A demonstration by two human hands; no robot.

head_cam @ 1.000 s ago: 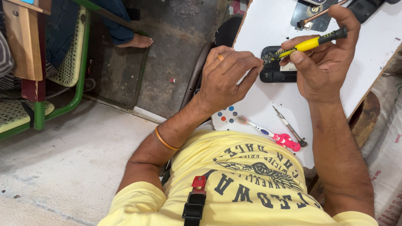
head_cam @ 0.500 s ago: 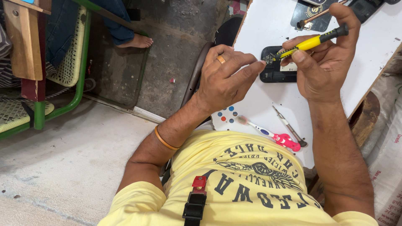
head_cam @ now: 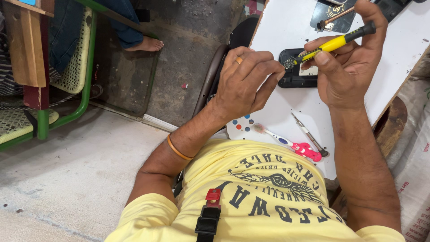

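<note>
White worktable [head_cam: 286,18] carries a black phone [head_cam: 296,77] with a pale rectangular label. Right hand [head_cam: 347,71] pinches a yellow screwdriver [head_cam: 333,43]; left hand [head_cam: 248,78] fingertips close on its tip. Pink toothbrush [head_cam: 291,144] lies nearer the body.

Screwdriver [head_cam: 333,43] tip hidden behind left hand [head_cam: 248,78], top devices [head_cam: 331,13] cropped

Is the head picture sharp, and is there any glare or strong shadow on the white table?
Head view: sharp and evenly lit; the white table shows no glare, only soft shadows under the left hand and right hand, which holds a yellow screwdriver; edges bend slightly.
</note>
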